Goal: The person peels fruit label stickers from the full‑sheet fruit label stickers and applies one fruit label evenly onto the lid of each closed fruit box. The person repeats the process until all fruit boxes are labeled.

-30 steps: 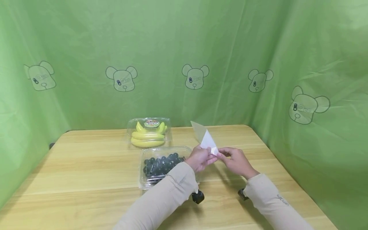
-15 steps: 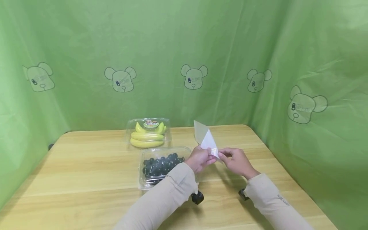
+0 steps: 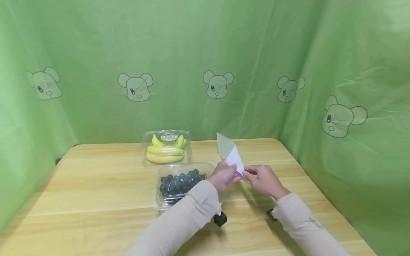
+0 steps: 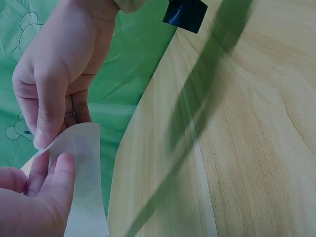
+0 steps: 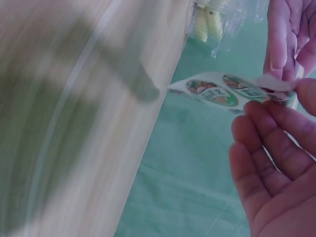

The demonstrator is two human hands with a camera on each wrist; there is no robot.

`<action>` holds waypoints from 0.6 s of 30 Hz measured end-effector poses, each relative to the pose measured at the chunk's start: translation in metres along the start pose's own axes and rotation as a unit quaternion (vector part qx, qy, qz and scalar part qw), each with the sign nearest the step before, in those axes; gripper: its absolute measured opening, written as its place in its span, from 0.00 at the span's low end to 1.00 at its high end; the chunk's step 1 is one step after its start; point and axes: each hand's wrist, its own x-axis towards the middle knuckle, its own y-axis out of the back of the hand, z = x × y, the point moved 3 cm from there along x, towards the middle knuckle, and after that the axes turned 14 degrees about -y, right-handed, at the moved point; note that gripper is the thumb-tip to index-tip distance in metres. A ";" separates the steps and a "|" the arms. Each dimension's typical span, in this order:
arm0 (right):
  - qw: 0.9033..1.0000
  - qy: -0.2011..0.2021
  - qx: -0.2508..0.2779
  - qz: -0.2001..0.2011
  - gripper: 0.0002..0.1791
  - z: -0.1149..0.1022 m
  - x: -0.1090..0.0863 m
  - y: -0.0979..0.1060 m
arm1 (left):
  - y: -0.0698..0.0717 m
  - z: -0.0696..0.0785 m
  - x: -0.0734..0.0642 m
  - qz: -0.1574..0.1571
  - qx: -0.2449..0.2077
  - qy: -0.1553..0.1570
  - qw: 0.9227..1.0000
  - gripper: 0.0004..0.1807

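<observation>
A sheet of oval fruit stickers (image 5: 212, 93) is bent up between my hands above the table; the head view shows its white backing (image 3: 235, 159). My left hand (image 3: 224, 175) grips its lower part, thumb on the white side. At the near corner my right hand (image 3: 264, 180) pinches the edge between thumb and forefinger, its other fingers (image 5: 269, 163) loosely bent. Left of my hands a clear box of dark grapes (image 3: 182, 183) is partly covered by my left forearm. Behind it stands a clear box of bananas (image 3: 164, 151) with an oval sticker (image 3: 169, 137) on its lid.
The wooden table (image 3: 96, 188) reaches back to a green curtain (image 3: 179, 42) printed with bear heads. More curtain hangs close along the left and right sides. Black wrist devices (image 3: 220, 219) hang under both cuffs.
The sticker sheet has shifted slightly right and its white fold has turned a little. Both hands keep their hold, nearly in place. The fruit boxes have not moved.
</observation>
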 end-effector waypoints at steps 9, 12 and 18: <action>1.000 0.019 -0.020 0.012 0.10 -0.001 0.000 -0.002 | -0.001 0.001 -0.001 0.001 0.002 0.004 1.000 0.20; 0.999 0.019 -0.015 0.021 0.09 0.001 0.000 -0.003 | -0.002 0.001 -0.001 0.003 -0.001 0.005 1.000 0.20; 0.999 0.014 0.004 0.032 0.09 0.002 0.001 -0.002 | -0.002 0.002 -0.001 0.009 -0.003 0.006 1.000 0.20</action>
